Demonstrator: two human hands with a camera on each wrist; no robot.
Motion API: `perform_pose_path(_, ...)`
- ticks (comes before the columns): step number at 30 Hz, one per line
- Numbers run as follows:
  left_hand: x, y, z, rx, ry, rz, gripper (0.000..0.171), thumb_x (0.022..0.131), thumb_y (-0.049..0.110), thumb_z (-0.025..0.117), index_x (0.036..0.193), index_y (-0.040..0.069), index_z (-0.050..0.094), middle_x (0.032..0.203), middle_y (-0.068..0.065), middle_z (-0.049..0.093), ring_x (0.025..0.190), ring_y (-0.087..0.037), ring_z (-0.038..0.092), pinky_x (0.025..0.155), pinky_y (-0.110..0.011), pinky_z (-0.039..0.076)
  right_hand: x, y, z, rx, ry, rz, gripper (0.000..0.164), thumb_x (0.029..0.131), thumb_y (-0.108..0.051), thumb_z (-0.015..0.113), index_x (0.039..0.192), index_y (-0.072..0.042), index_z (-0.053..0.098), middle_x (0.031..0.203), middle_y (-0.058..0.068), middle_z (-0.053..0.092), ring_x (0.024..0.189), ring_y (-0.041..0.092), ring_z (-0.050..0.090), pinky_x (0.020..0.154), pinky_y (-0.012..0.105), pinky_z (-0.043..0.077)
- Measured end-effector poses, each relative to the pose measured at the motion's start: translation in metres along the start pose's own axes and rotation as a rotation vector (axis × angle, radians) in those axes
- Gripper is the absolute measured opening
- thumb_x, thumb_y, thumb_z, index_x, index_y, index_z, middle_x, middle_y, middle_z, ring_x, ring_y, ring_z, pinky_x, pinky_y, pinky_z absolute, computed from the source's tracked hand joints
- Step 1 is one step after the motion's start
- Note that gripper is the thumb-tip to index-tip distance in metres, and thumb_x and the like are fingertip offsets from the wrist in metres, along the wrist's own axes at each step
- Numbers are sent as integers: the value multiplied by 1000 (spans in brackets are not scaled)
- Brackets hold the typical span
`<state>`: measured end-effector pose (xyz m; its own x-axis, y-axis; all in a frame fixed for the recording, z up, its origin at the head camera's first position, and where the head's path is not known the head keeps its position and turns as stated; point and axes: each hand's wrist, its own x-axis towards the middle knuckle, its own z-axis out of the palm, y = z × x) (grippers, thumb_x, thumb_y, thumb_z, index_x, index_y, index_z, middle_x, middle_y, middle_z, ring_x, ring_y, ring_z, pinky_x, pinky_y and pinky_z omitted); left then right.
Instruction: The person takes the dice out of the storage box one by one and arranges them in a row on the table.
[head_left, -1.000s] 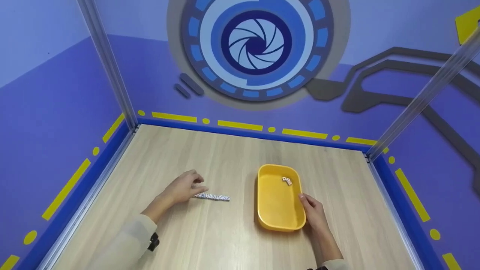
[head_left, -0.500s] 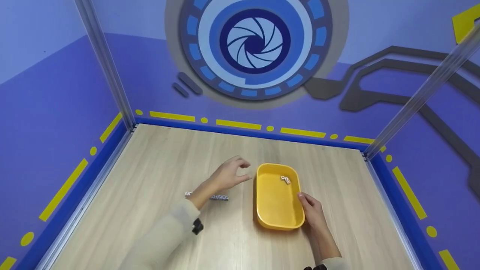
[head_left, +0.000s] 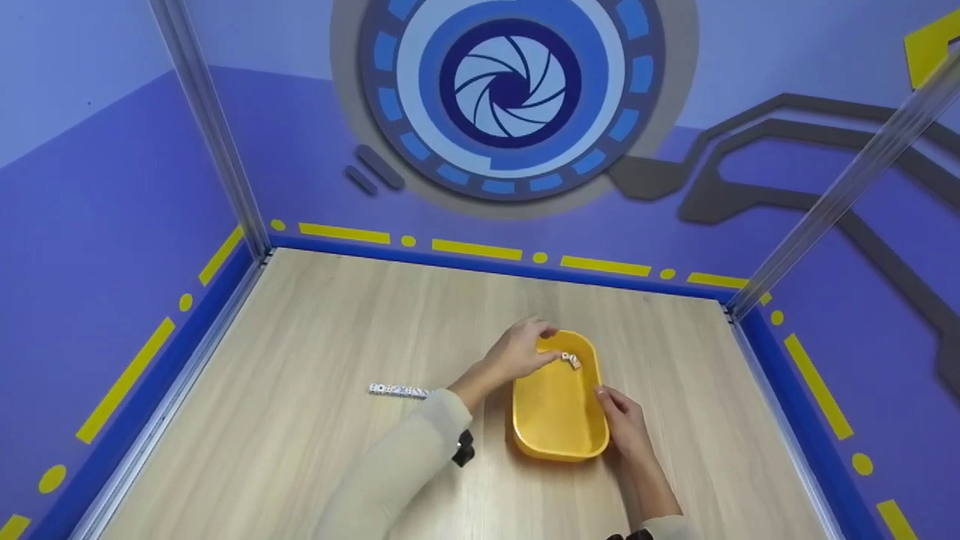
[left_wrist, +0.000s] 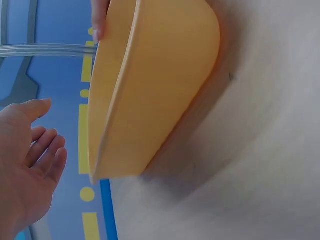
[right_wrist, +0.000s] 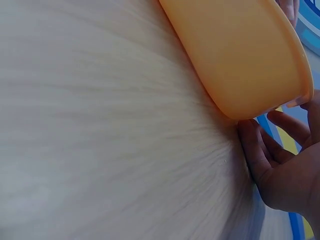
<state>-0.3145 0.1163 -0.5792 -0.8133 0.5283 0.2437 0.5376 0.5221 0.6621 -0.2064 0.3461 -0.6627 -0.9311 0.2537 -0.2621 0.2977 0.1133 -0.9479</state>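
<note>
A yellow plastic tub (head_left: 556,421) stands on the table, with a few small white dice (head_left: 574,361) inside near its far end. My left hand (head_left: 516,349) is over the tub's far left rim, its thumb close to those dice in the head view. In the left wrist view that hand (left_wrist: 31,162) has loosely bent fingers, the thumb held apart and nothing between them. On the tub's right side my right hand (head_left: 628,424) grips the wall, thumb at the rim and fingers low against the outside. Left of the tub lies a straight row of dice (head_left: 396,391), its right end hidden by the left sleeve.
Light wood-grain tabletop (head_left: 337,322) surrounds the tub. Blue printed panels (head_left: 465,251) wall it in at the back and both sides, with metal posts (head_left: 217,135) at the corners.
My left hand has moved right, from the left end of the dice row across to above the tub. The right hand keeps its hold on the tub, which stays in place.
</note>
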Motion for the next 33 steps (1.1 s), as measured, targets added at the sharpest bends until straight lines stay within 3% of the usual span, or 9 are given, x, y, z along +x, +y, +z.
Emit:
perform_pose_path(3, 7, 4, 14, -9, 3, -9, 45, 90, 35, 73, 128, 11, 63, 119, 1, 63, 111, -14, 61, 95, -23, 48, 1, 1, 0, 5, 1, -3, 60, 96, -53, 57, 142, -15, 53, 133, 12, 59, 110, 27, 62, 86, 35, 55)
perform_pose_path(9, 16, 7, 42, -21, -5, -89, 42, 91, 35, 72, 127, 17, 63, 116, 6, 63, 108, -10, 61, 93, -21, 49, 2, -1, -1, -15, 9, 19, 57, 98, -50, 56, 142, -15, 53, 133, 11, 59, 110, 26, 62, 87, 35, 54)
perform_pose_path(20, 24, 6, 85, 65, 26, -128, 25, 89, 16, 73, 113, 10, 69, 105, 1, 65, 92, -7, 58, 83, -20, 50, 4, -2, 1, -29, 15, 37, 56, 98, -51, 55, 141, -15, 54, 135, 11, 59, 111, 24, 61, 89, 34, 53)
perform_pose_path(25, 25, -1, 96, 57, 56, -121, 24, 87, 14, 74, 110, 8, 71, 100, 0, 66, 88, -8, 58, 81, -21, 50, 2, -1, 2, -33, 27, 5, 54, 98, -49, 56, 139, -14, 56, 132, 11, 61, 107, 24, 62, 84, 32, 54)
perform_pose_path(33, 26, -11, 100, 34, -10, -89, 32, 85, 18, 77, 114, 9, 69, 106, -1, 66, 93, -8, 58, 86, -21, 48, 0, -1, 2, 19, 7, -12, 54, 97, -49, 58, 138, -13, 57, 128, 12, 63, 105, 26, 64, 81, 33, 56)
